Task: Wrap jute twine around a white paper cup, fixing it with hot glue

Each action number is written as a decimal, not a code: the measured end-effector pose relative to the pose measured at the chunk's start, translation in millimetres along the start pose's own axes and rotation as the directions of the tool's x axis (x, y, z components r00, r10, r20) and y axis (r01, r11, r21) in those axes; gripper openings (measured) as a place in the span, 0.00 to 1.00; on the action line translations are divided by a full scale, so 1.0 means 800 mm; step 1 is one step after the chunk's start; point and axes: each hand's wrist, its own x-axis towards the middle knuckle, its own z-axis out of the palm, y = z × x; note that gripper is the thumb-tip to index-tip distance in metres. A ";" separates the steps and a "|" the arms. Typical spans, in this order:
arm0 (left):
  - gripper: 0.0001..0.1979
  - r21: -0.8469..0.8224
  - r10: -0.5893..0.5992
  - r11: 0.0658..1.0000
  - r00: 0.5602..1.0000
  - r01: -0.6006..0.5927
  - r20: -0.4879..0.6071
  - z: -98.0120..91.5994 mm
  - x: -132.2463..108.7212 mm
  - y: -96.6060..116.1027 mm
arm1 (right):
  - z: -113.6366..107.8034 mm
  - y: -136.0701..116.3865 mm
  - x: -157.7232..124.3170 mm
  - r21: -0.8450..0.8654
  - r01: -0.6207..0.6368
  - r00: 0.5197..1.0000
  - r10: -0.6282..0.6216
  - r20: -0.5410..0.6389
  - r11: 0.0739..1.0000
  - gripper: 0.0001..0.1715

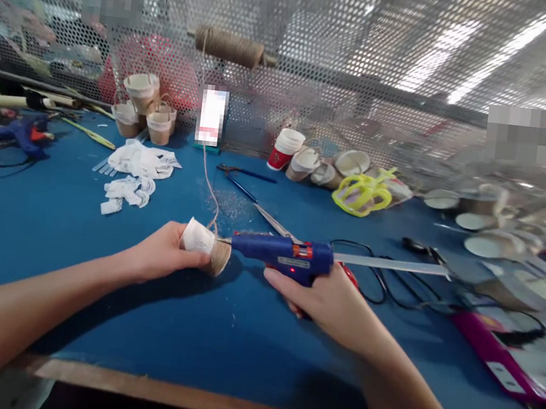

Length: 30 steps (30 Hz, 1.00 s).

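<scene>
My left hand (163, 253) is closed around a small white paper cup (198, 237), tilted on its side above the table. Brown twine (220, 259) is wrapped round one end of the cup, and a loose strand runs up from it to a twine spool (228, 47) on a rod at the mesh. In my right hand (324, 294) is a blue hot glue gun (272, 251), gripped by its handle, with a red light on. A long clear glue stick (393, 265) sticks out of its back. The nozzle meets the cup beside the twine edge; whether it touches is unclear.
Scissors (276, 221) and blue-handled pliers (244, 174) lie behind the cup. White paper scraps (143, 160) and twine-wrapped cups (160, 124) stand left. At right are stacked cups (289, 142), a yellow ribbon (362, 194), black cords (381, 287) and a purple power strip (492, 351).
</scene>
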 end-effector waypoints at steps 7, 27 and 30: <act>0.15 -0.043 -0.011 0.999 1.000 0.011 -0.010 0.000 0.002 -0.003 | 0.003 0.010 -0.001 -0.194 0.096 0.992 -0.111 -0.068 0.976 0.15; 0.17 0.025 0.048 0.998 0.998 -0.049 0.044 -0.001 -0.002 0.004 | 0.007 0.005 -0.006 -0.272 0.267 0.957 -0.287 -0.037 0.925 0.11; 0.18 0.030 0.051 0.998 0.997 -0.053 0.054 0.000 -0.002 0.006 | 0.004 0.000 -0.007 -0.303 0.297 0.951 -0.309 0.011 0.905 0.12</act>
